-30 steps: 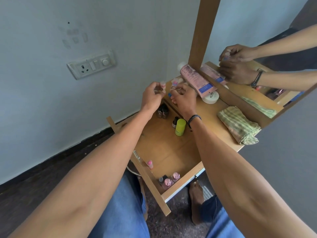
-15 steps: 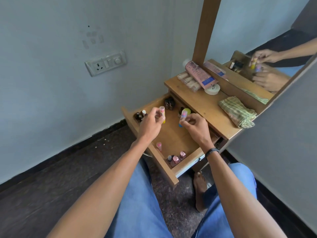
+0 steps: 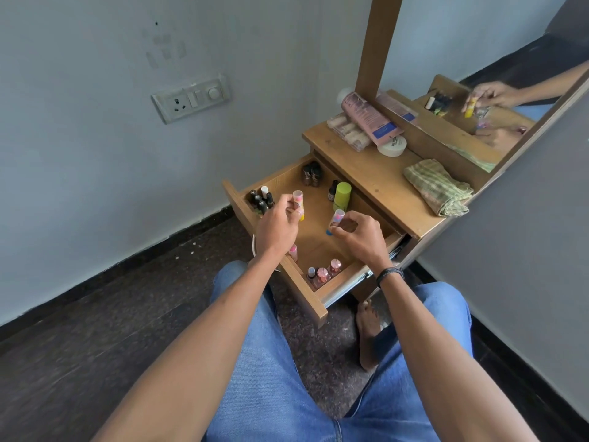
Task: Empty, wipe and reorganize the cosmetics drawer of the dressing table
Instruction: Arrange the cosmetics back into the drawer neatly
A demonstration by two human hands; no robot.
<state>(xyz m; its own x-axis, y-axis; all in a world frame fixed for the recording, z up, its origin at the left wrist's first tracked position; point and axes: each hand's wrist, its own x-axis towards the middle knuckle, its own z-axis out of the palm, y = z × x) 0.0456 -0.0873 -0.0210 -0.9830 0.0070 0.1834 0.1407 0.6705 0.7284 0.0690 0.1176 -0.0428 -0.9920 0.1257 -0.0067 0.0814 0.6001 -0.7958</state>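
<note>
The wooden drawer [image 3: 322, 309] of the dressing table stands pulled out. Above it my left hand [image 3: 276, 229] pinches a small pink and yellow tube [image 3: 298, 202] upright. My right hand [image 3: 358, 239] pinches a similar pink tube with a blue base [image 3: 335, 221], tilted, over the drawer's middle. Inside the drawer are dark nail polish bottles [image 3: 261, 199] at the far left corner, two brown bottles [image 3: 311, 175] at the back, a lime green bottle [image 3: 341, 196], a pink bottle [image 3: 293, 252] by the left wall, and pink polish bottles [image 3: 323, 274] at the front.
On the table top [image 3: 376, 183] lie a folded striped cloth [image 3: 438, 188], a pink tube [image 3: 369, 118], a white round jar [image 3: 392, 145] and a clear pack of small bottles [image 3: 349, 132]. A mirror [image 3: 478, 59] stands behind. A wall socket [image 3: 191, 98] is at left. My knees are below.
Both hands came down from the table top's back to over the open drawer, each carrying a small tube. The view pulled back and the hands have barely shifted since half a second ago.
</note>
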